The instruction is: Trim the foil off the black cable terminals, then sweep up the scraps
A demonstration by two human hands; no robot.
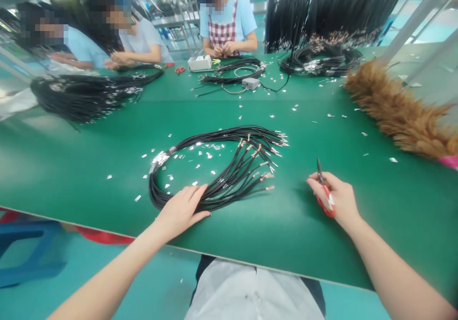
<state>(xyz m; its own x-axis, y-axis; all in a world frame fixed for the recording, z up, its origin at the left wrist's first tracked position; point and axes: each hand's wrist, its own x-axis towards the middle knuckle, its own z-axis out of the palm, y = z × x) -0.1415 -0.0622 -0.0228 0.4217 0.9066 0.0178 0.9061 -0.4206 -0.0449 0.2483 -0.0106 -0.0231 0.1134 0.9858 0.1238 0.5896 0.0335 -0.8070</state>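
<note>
On the green table a bundle of thin black cables [229, 130] lies bent into a loop, its stripped copper ends fanned out to the right. Shiny silver-white wrapping [159, 160] goes round the bundle at its left bend. My left hand [184, 208] lies over the near side of the loop, fingers stretched out and thumb apart, touching the cables. To the right, away from the bundle, my right hand [338, 196] is closed round red-handled scissors [326, 201], the dark blades pointing up and away from me.
Small white scraps are scattered over the green tabletop [272, 243]. Further cable bundles lie at the far left [86, 96], far middle and far right [322, 58]. A brown feather duster [400, 108] lies at right. Three people work opposite. A blue stool [32, 248] stands lower left.
</note>
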